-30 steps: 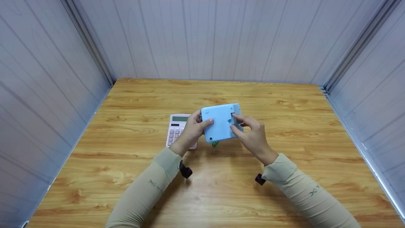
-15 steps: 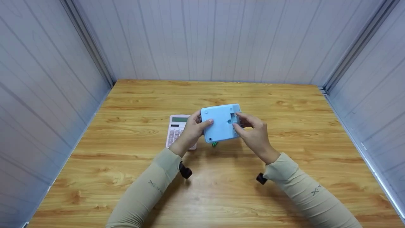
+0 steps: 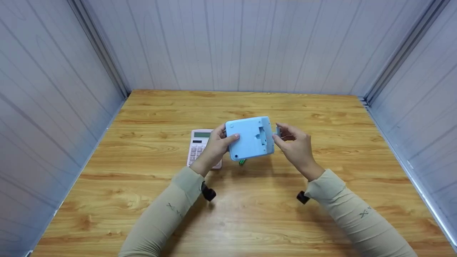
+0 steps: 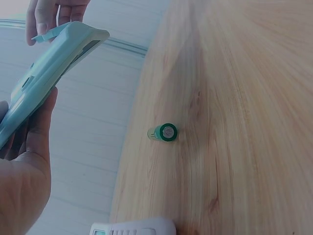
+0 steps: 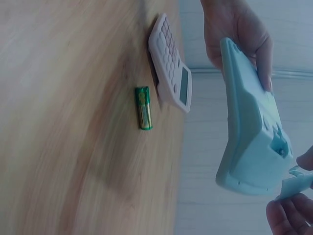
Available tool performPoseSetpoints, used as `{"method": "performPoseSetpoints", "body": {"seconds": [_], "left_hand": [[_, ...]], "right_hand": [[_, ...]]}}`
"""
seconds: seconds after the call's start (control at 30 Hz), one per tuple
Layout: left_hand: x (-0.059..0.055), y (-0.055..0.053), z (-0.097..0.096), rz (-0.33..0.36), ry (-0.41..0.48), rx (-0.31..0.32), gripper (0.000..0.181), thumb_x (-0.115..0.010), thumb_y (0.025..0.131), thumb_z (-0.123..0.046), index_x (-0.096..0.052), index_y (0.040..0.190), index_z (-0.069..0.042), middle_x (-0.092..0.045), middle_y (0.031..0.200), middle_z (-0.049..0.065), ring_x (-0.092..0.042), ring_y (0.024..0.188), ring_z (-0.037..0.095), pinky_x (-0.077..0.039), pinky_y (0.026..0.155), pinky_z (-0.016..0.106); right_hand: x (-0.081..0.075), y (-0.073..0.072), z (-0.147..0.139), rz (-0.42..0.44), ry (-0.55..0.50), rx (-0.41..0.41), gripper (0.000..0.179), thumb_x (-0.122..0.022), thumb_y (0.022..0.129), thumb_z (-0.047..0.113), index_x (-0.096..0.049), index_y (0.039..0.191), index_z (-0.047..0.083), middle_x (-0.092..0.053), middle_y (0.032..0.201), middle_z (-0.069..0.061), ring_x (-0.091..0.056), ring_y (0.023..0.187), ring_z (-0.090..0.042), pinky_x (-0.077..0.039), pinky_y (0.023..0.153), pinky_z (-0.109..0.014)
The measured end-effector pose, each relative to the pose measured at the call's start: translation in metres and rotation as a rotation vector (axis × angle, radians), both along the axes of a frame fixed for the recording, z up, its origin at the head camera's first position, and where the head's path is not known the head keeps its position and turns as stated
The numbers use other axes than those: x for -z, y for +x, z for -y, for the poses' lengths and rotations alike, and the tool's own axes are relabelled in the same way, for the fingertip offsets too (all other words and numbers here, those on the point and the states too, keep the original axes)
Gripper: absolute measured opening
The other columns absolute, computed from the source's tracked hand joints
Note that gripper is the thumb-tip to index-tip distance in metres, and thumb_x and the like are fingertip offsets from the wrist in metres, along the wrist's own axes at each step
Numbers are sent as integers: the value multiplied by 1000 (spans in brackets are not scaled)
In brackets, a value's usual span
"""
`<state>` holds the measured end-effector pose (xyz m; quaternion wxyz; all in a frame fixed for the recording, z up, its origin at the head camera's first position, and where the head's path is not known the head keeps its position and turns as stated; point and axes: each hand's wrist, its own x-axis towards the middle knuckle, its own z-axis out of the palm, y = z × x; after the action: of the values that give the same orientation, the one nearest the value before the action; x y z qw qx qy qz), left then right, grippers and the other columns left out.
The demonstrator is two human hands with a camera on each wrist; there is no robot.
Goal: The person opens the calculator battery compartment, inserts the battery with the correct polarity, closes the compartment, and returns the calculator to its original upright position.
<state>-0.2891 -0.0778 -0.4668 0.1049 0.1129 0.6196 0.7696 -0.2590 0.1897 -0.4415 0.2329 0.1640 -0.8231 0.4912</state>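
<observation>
The right hand (image 3: 297, 145) pinches a small cover (image 5: 296, 186) just beside the blue device (image 3: 246, 139). The open compartment (image 3: 262, 135) runs lengthwise along that near edge, well away from the left hand (image 3: 216, 144), which grips the opposite side. Lower, on the tabletop (image 3: 250, 217), lie a green battery (image 5: 144, 108) and, partly hidden, a pink calculator (image 3: 199, 149).

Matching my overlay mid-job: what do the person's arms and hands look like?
The left sleeve and right sleeve are plain beige, with broad cuffs and small dark lettering including an X shape. A small black device shows near each cuff. The left hand and right hand wear no gloves.
</observation>
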Motion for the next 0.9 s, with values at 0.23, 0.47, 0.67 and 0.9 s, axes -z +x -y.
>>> {"method": "performPoseSetpoints", "body": {"seconds": [0.23, 0.47, 0.67, 0.9], "left_hand": [[0, -1, 1, -1, 0, 6, 50, -65, 108, -9, -50, 156, -4, -65, 150, 20, -66, 137, 37, -60, 106, 53], [-1, -1, 3, 9, 3, -2, 50, -65, 109, -8, -50, 156, -4, -66, 150, 19, -66, 138, 37, -60, 107, 53], [-1, -2, 3, 31, -5, -15, 49, -66, 108, -8, -52, 155, -5, -66, 150, 18, -66, 138, 36, -59, 107, 52], [0, -2, 2, 24, -6, -12, 49, -66, 108, -9, -52, 155, -5, -66, 150, 18, -66, 139, 36, -59, 108, 52]], "right_hand": [[4, -6, -13, 12, 2, 33, 33, -80, 93, -3, -78, 126, -3, -81, 102, -21, -73, 84, -21, -57, 75, -10], [10, -11, -28, 56, 34, 55, 33, -80, 94, 1, -77, 127, -2, -81, 104, -20, -74, 87, -26, -56, 74, -9], [16, -16, -41, 100, 64, 79, 37, -80, 95, 2, -75, 131, -4, -80, 104, -21, -75, 90, -30, -54, 75, -7], [20, -18, -52, 166, 104, 99, 36, -80, 97, 7, -74, 130, -6, -79, 108, -24, -75, 97, -35, -51, 76, -5]]}}
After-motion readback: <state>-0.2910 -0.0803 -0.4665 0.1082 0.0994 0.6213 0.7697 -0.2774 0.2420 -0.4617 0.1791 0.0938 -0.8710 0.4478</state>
